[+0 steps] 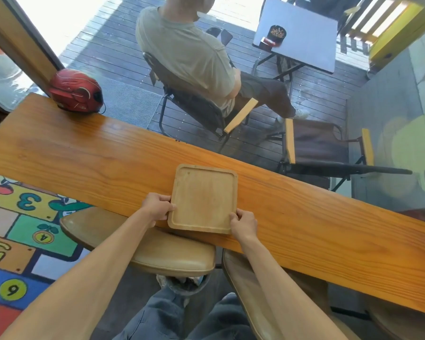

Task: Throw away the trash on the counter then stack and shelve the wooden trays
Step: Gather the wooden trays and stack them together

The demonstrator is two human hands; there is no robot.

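A square wooden tray (203, 198) with rounded corners and a raised rim lies on the long wooden counter (84, 153), near its front edge. It may be more than one tray stacked; I cannot tell. My left hand (157, 207) grips the tray's left edge near the front corner. The front right corner is gripped by my right hand (244, 224). The tray's inside is bare. No trash shows on the counter.
A red helmet (76, 90) sits at the counter's far left end. Two padded stools (152, 249) stand under the counter in front of me, with a small bin (184, 285) between my legs. Beyond the glass a person sits on a chair by a white table.
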